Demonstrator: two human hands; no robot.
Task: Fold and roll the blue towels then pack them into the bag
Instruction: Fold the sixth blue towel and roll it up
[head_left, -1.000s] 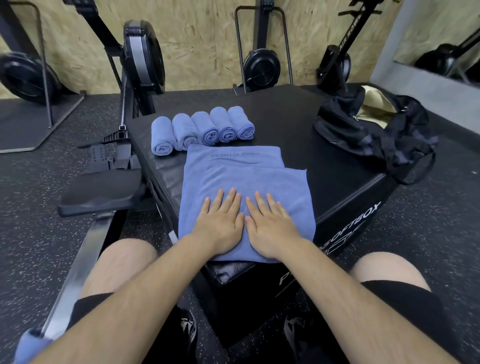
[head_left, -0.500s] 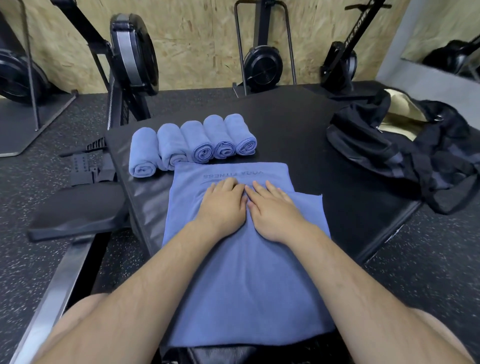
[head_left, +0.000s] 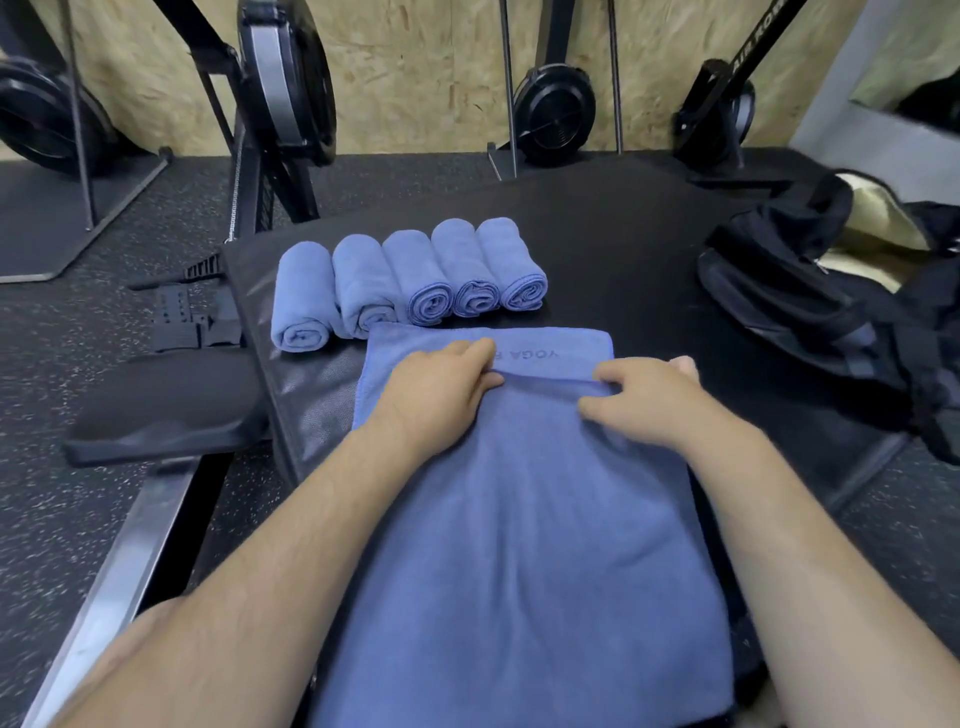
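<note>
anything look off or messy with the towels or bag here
Nothing spilled or damaged. The flat towel is folded unevenly: its upper layer stops short of the far edge, leaving the printed strip bare. The row of five rolled towels runs slanted, its left end nearer the person.

I see bare box top (head_left: 628, 260) open between the rolled towels (head_left: 410, 283) and the bag (head_left: 810, 306), a free lane towards the right. The rolls wall off the far left, close against the far edge of the flat towel (head_left: 519, 519).

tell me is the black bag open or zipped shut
Open: the black bag gapes at its top, showing pale lining inside.
</note>
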